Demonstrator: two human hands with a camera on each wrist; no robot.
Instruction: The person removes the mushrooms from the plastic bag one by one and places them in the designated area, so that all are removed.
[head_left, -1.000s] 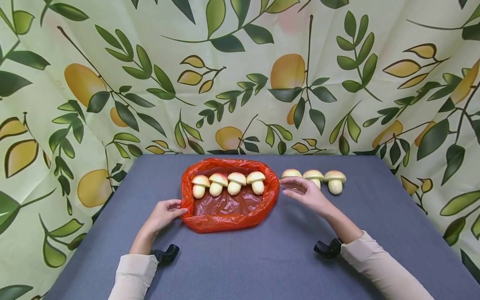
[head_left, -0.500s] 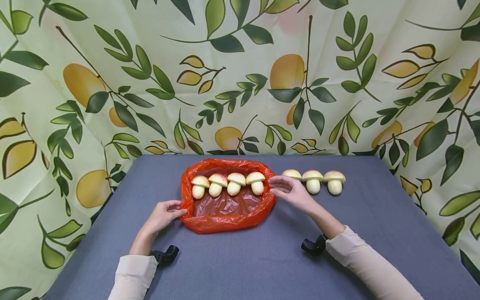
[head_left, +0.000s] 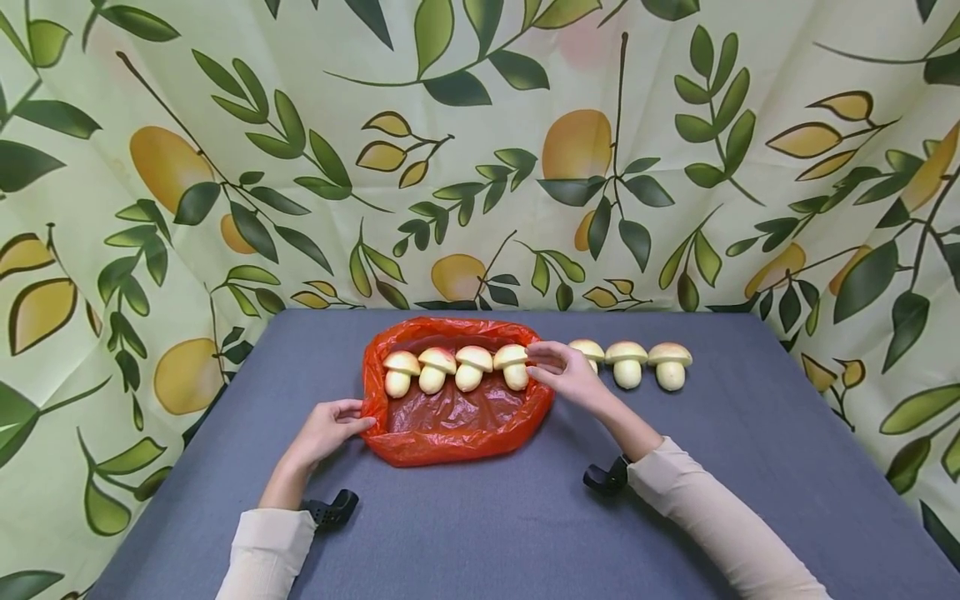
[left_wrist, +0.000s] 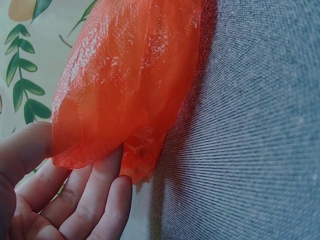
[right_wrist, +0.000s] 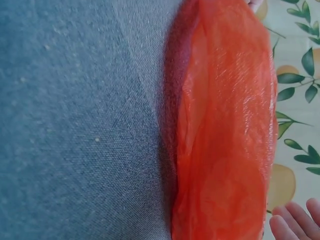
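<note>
A red plastic bag (head_left: 450, 446) lies with its mouth spread wide. Several toy mushrooms (head_left: 474, 367) stand in a row inside it, cream-coloured with reddish tops. My left hand (head_left: 324, 431) pinches the bag's left rim, thumb on the outside and fingers tucked behind the film in the left wrist view. Over the bag's right rim is my right hand (head_left: 570, 377), its fingertips right at the rightmost mushroom (head_left: 513, 367) in the bag. In the right wrist view the right fingers (right_wrist: 295, 222) look straight beside the bag's edge, with nothing visible in them.
Three more toy mushrooms (head_left: 626, 364) stand in a row to the right of the bag; the right hand partly covers the nearest one. The grey-blue tabletop (head_left: 465, 533) ends at a leaf-and-fruit patterned curtain (head_left: 480, 167) behind.
My right hand has moved left, from in front of the right-hand row of mushrooms to over the bag's right rim. My left hand has stayed at the left rim.
</note>
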